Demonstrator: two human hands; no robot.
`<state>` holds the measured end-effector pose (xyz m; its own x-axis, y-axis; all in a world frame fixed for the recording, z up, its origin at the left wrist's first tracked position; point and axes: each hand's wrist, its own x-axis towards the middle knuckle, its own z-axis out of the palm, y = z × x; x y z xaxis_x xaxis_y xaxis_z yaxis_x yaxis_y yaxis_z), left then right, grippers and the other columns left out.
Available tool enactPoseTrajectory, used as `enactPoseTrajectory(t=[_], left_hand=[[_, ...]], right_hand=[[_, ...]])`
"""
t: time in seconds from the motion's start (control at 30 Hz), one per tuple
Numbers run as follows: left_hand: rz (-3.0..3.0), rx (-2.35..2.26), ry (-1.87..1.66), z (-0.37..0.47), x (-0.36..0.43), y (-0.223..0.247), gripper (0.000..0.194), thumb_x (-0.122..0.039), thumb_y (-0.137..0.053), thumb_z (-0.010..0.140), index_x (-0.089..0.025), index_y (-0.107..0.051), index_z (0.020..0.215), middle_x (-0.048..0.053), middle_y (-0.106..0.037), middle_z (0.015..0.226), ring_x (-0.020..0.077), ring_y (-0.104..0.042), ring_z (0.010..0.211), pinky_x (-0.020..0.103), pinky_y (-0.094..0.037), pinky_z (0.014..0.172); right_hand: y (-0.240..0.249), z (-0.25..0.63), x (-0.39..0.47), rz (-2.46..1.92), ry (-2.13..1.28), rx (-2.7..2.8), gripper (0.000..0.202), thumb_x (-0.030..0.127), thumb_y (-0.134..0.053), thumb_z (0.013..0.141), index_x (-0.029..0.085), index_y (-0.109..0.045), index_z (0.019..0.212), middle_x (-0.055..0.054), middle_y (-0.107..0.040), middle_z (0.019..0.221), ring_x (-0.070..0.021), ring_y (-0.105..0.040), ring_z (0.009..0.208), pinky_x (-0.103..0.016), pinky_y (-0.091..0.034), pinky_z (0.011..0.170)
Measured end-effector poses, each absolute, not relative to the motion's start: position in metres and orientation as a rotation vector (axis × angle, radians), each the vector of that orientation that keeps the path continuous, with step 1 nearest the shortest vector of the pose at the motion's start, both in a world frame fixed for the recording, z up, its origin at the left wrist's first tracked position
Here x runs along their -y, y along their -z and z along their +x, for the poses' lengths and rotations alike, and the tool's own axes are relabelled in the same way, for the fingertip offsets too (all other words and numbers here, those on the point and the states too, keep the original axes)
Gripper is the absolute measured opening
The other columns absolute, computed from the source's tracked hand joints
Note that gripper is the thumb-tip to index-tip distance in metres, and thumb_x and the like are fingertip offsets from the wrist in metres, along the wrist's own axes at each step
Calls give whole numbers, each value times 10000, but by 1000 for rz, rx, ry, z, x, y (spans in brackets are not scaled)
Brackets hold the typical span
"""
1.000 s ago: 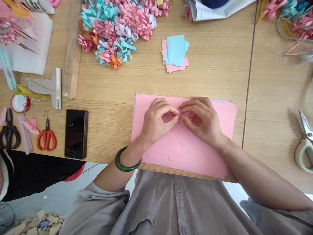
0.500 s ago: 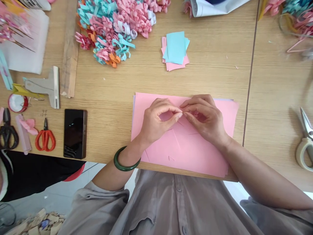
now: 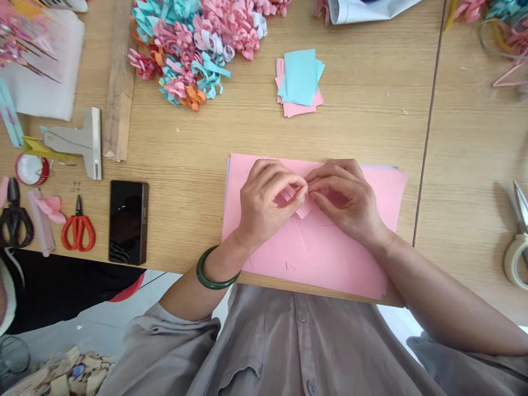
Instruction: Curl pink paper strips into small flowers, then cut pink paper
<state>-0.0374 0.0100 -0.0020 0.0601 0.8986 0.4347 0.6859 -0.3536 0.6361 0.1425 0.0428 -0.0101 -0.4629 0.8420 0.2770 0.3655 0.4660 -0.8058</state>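
Note:
My left hand (image 3: 266,201) and my right hand (image 3: 350,201) meet fingertip to fingertip above a large pink paper sheet (image 3: 330,258). Both are closed in a pinch on a small pink paper piece (image 3: 304,210), which shows below and behind the left fingers. Its upper part is hidden by my fingers. Thin pink paper strips (image 3: 291,266) lie on the sheet below my hands. A pale lilac edge peeks out from under the sheet.
Beyond my hands lies a stack of small blue and pink papers (image 3: 300,77). Curled paper pieces (image 3: 214,33) are heaped at the back. To the left are a phone (image 3: 127,223), red scissors (image 3: 78,228) and a metal clip (image 3: 91,143); large scissors (image 3: 517,253) lie right.
The small pink paper piece now shows more clearly below the fingertips. My left hand has turned slightly, its fingers more curled. The right hand has hardly moved; the view has shifted a little.

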Motion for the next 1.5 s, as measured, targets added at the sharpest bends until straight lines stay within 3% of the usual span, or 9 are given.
enactPoseTrajectory(t=[0.2, 0.37, 0.73, 0.93, 1.13, 1.5], left_hand=[[2011, -1573, -1186, -39, -11, 0, 83, -175, -675, 866, -221, -654, 799, -14, -713, 795, 163, -624, 848, 346, -522, 844], [2039, -1564, -1148, -37, -10, 2, 74, -189, -683, 865, -226, -666, 802, -16, -717, 795, 169, -627, 864, 351, -533, 863], [2112, -1576, -1127, -40, -10, 6, 44, -244, -675, 896, -245, -714, 916, 3, -717, 864, 178, -622, 917, 361, -524, 883], [2286, -1535, -1139, -40, -10, 9, 86, -183, -651, 897, -242, -712, 882, 5, -720, 850, 193, -619, 930, 384, -535, 903], [2104, -1539, -1170, -38, -10, 6, 65, -207, -675, 891, -230, -714, 845, -3, -725, 819, 170, -626, 897, 345, -530, 878], [1961, -1532, -1154, -37, -10, 5, 123, -110, -752, 796, -200, -669, 786, -19, -704, 780, 155, -616, 838, 308, -507, 816]], right_hand=[[9, 142, -42, -1020, -850, 2005, 97, 245, -637, 911, 265, -702, 980, -44, -736, 1100, -240, -607, 1096, -463, -506, 960], [11, 142, -41, -1034, -827, 2006, 76, 304, -645, 916, 275, -686, 859, -33, -727, 1086, -245, -601, 1088, -473, -500, 943], [14, 141, -42, -1019, -774, 2029, 73, 259, -642, 916, 294, -699, 886, -26, -724, 1026, -227, -600, 1032, -456, -504, 917], [13, 141, -42, -1051, -780, 2060, 82, 262, -644, 907, 270, -674, 831, -31, -726, 1070, -244, -603, 1063, -472, -507, 919], [14, 141, -42, -1037, -756, 2096, 72, 236, -638, 899, 258, -678, 844, -43, -723, 1108, -252, -591, 1082, -469, -513, 920], [15, 142, -41, -975, -749, 2066, 86, 195, -629, 884, 250, -692, 902, -45, -726, 1085, -245, -597, 1072, -458, -507, 933]])
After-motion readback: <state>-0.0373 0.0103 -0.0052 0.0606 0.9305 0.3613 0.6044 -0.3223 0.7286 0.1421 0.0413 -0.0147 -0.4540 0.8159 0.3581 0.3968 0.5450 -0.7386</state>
